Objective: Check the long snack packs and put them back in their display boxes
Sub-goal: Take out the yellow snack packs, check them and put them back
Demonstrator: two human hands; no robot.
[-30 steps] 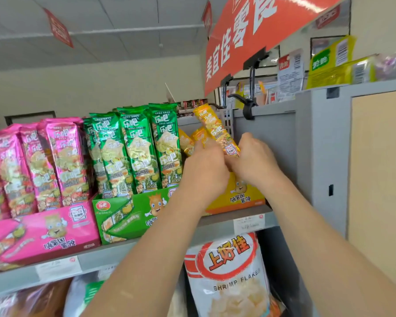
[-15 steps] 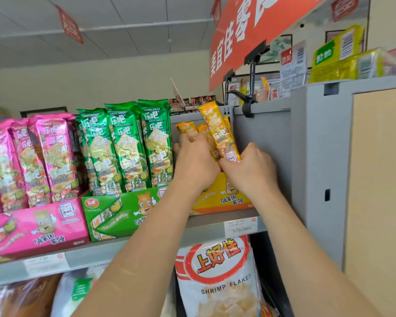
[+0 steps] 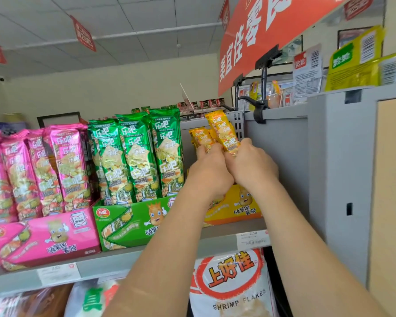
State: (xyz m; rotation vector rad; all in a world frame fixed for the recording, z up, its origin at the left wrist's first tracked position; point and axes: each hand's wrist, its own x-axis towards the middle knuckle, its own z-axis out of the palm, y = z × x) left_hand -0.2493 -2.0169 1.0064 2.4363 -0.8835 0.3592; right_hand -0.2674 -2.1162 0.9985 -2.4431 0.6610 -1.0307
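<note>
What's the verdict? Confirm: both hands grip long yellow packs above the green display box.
Wrong box. In the head view the left hand and right hand grip yellow packs above the yellow display box; the green display box sits to its left.

Arms extended forward, left hand and right hand side by side, gripping yellow packs

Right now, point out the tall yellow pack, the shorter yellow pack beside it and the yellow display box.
tall yellow pack (image 3: 222, 130): head view, upper printed front.
shorter yellow pack (image 3: 201, 137): head view, printed front near its top.
yellow display box (image 3: 237, 208): head view, front panel.
</note>
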